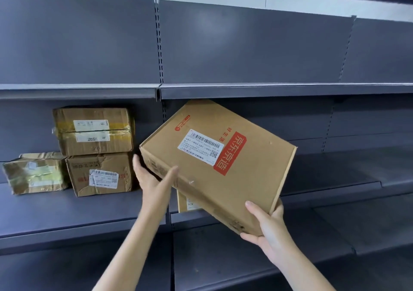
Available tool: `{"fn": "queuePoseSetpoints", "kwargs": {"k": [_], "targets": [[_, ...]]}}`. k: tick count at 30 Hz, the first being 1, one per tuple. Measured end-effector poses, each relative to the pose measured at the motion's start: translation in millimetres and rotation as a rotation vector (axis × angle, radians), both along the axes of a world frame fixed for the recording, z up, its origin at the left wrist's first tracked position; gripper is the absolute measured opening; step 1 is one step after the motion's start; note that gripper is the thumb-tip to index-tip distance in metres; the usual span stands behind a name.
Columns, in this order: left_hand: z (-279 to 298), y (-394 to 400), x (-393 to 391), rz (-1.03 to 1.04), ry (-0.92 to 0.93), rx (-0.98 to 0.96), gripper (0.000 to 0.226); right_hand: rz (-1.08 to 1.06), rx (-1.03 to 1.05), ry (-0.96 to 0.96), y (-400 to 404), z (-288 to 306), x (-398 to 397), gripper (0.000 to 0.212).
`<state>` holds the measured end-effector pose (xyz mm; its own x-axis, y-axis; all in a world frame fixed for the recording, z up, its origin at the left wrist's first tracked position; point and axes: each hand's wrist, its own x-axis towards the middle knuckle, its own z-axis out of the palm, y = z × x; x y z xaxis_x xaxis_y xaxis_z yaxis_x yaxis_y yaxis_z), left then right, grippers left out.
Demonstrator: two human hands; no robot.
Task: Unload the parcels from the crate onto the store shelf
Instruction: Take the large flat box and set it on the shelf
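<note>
Both hands are holding a tilted cardboard box (225, 156): left hand (152, 179) gripping its near-left corner, right hand (266, 226) its lower corner. Three parcels (93, 132) are sitting on the shelf (67, 210).

Even dim light, soft glare on back panel (214, 27), wide-angle edge bending.

A small box (190, 202) on the shelf (89, 210) is mostly hidden behind the held JD carton (223, 165), its label print unreadable.

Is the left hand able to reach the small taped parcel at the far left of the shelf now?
Probably not yet: the left hand holds the big box, and the two stacked boxes stand between it and the small taped parcel.
</note>
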<state>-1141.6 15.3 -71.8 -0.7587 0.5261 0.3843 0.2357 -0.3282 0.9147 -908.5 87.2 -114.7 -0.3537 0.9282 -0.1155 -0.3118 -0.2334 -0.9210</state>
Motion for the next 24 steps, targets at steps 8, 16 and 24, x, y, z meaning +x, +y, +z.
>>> {"fn": "queuePoseSetpoints", "kwargs": {"k": [8, 16, 24], "targets": [[-51.2, -20.5, 101.7, -0.273, 0.093, -0.229, 0.107, 0.060, -0.010, -0.065, -18.0, 8.5, -19.7, 0.071], [-32.6, -19.7, 115.7, -0.294, 0.218, -0.234, 0.108, 0.030, 0.102, -0.137, -25.4, 14.5, -20.9, 0.068], [-35.9, -15.4, 119.2, -0.285, 0.282, -0.265, 0.092, 0.060, 0.173, -0.084, -27.1, 16.9, -19.5, 0.071]]}}
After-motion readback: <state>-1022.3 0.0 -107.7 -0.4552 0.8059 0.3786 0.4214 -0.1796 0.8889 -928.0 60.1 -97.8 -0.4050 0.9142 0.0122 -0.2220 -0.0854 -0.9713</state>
